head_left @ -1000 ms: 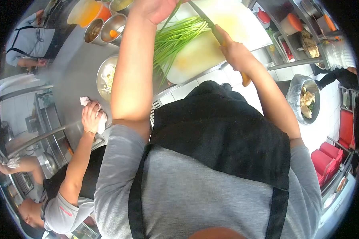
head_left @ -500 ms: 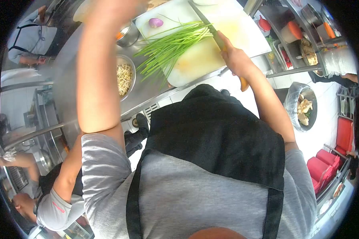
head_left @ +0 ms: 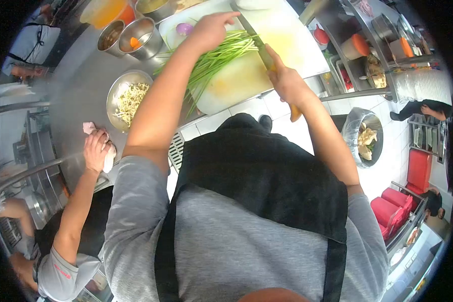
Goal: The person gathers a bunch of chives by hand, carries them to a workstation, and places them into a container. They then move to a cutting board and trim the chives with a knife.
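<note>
My right hand (head_left: 289, 83) is wrapped round the yellow handle of a kitchen knife (head_left: 256, 41), its blade pointing away across a white cutting board (head_left: 231, 93). My left hand (head_left: 214, 31) is above the board's far part, holding nothing I can see; its index finger stretches toward the blade near the tip. Beneath my left hand and forearm lies a bunch of long thin green stalks like chives (head_left: 221, 58), partly hidden, with cut ends beside the blade. A peeled purple onion (head_left: 184, 29) rests on the board left of my left hand.
Left of the board stand a bowl of bean sprouts (head_left: 131, 100) and metal pots (head_left: 143, 40). A co-worker's hand (head_left: 95, 148) presses a cloth on the steel table at left. A lined bin (head_left: 362, 138) stands on the floor at right, below shelves (head_left: 337, 55).
My left arm has swung right from beyond the pots to over the stalks. A co-worker's hand with a cloth now shows on the table. The right hand still holds the knife.
</note>
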The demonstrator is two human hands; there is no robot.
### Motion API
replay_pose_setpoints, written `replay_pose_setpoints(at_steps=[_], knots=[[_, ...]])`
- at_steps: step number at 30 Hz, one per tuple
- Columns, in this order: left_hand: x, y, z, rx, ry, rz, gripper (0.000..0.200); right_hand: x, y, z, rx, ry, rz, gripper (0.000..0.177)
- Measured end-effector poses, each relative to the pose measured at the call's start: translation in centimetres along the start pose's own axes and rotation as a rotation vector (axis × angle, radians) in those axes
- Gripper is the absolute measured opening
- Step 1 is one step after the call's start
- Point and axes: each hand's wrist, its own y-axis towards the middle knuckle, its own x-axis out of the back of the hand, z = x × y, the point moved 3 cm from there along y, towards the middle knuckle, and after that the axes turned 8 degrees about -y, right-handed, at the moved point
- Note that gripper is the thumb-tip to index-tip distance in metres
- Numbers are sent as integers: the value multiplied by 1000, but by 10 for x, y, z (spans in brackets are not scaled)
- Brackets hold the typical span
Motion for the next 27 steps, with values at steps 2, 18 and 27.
replay_pose_setpoints(at_steps=[2,18,27], knots=[[6,10,14,-129,52,-101,52,0,1,0,4,-11,-13,65],[31,-50,46,151,327,-586,29,-2,2,2,24,-48,41,66],[53,-65,92,547,348,-496,28,7,-8,25,-87,22,110,67]])
